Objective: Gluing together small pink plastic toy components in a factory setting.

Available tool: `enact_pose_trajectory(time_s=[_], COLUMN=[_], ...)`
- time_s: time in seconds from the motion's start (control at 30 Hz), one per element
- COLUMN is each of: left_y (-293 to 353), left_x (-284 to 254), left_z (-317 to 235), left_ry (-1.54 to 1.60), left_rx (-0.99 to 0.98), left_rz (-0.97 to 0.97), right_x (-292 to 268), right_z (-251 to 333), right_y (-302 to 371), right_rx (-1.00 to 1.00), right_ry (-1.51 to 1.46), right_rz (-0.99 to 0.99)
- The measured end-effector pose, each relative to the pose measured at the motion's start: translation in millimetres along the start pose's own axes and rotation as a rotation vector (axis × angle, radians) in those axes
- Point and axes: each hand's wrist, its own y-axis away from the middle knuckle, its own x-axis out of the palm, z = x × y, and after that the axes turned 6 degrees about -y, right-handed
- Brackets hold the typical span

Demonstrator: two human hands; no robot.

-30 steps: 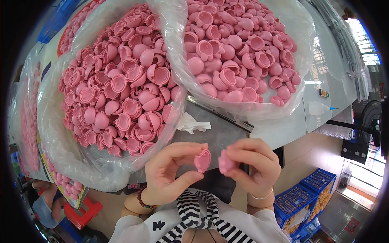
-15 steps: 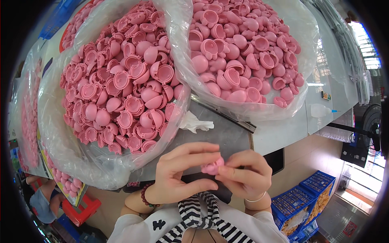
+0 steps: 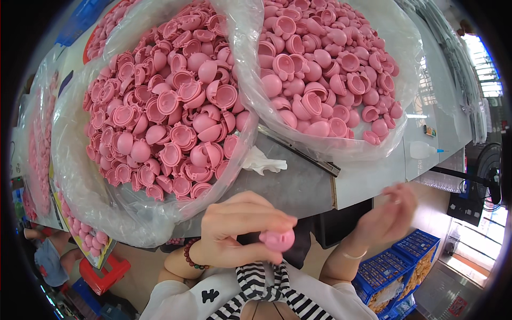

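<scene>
My left hand is closed on a small round pink plastic ball, pinching it between the thumb and fingers. A small dark slit marks the ball's surface. Off to the right, apart from the ball, my right hand is smeared by motion, so its fingers are unclear. Ahead of my left hand, a clear plastic bag spreads open, full of hollow pink half-shells. A second clear bag lies to its right with more pink shells, some rounded side up.
A crumpled white tissue lies on the grey tabletop, beside a metal strip. Farther right is a small bottle with a blue-tipped needle. Blue crates stand at lower right, a red stool at lower left.
My right hand has let go of the pink ball and swung away to the right. My left hand now holds the ball alone, slightly lower. The view has shifted slightly.
</scene>
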Motion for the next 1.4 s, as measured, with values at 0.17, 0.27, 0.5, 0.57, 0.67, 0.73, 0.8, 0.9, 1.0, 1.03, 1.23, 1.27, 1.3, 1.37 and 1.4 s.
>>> enact_pose_trajectory(time_s=[0.17,0.27,0.5,0.57,0.67,0.73,0.8,0.9,1.0,1.03,1.23,1.27,1.3,1.37,1.4], left_y=[13.3,13.0,14.1,16.2,17.2,17.3,18.2,20.8,23.7,24.3,28.2,29.9,31.0,31.8,32.3], left_x=[4.1,7.6,7.2,2.9,2.9,3.3,2.5,0.4,-1.2,-2.3,-2.8,-4.7,-7.6,-7.2,-5.9], left_z=[7.0,-0.2,-4.1,2.1,3.3,2.7,2.8,2.6,2.6,0.3,5.3,11.8,13.5,8.3,4.6], left_ry=[0.707,0.931,0.754,0.787,0.847,0.87,0.902,0.899,0.905,0.906,0.798,0.802,0.805,0.774,0.745], left_rx=[-0.206,-0.385,-0.365,-0.343,-0.319,-0.318,-0.291,-0.3,-0.328,-0.328,-0.314,-0.265,-0.215,-0.243,-0.265], left_rz=[0.043,0.048,-0.037,-0.003,0.031,0.034,0.029,0.031,-0.004,-0.003,-0.02,-0.001,0.016,-0.004,-0.033], right_x=[-38.7,-42.8,-34.8,-29.7,-15.8,-15.5,-11.2,-11.0,-12.7,-8.4,9.6,31.6,55.0,87.6,94.0], right_z=[-84.0,-110.0,-106.3,-91.4,-43.0,-29.1,-22.2,-29.6,-30.9,-25.5,14.6,41.9,57.5,69.6,67.6], right_y=[-60.3,-71.0,-81.7,-75.8,-55.9,-43.5,-39.0,-32.1,-23.0,-22.2,6.2,5.4,7.6,17.6,24.3], right_rx=[0.069,0.188,0.335,0.299,0.345,0.31,0.136,0.357,0.403,0.404,-0.156,-0.24,-0.292,-0.268,-0.239], right_ry=[0.243,0.2,0.243,0.091,-0.117,-0.044,0.195,0.197,0.254,0.255,0.06,0.037,0.018,0.008,0.01], right_rz=[-0.32,-0.114,0.128,0.043,-0.026,0.143,0.395,0.334,0.42,0.419,0.281,0.557,0.742,0.894,0.915])
